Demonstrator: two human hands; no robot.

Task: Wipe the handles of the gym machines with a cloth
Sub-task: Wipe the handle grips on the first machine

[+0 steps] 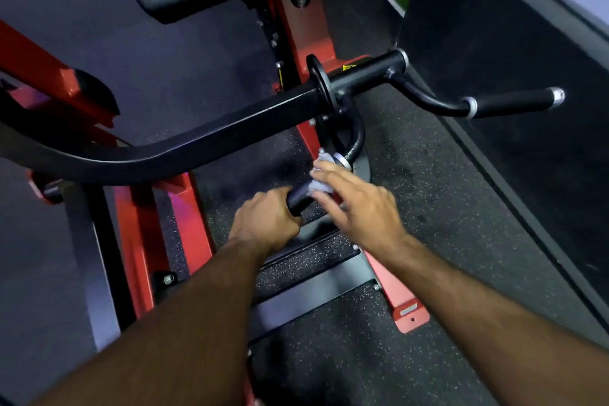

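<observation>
Two hands meet on one handle just below the middle of your view. At nine o'clock the red frame of the machine runs under the long black arm, which crosses toward two o'clock. Your left hand has its fingers curled round the near end of the lower handle, a black grip pointing toward seven o'clock. Just beside it, at its one o'clock, your right hand presses the pale cloth against the same handle, fingers spread and nearly straight over it; whether the thumb hooks under I cannot tell. Near three o'clock the upper handle sticks out bare, well apart from both hands. Speckled rubber floor lies beneath.
</observation>
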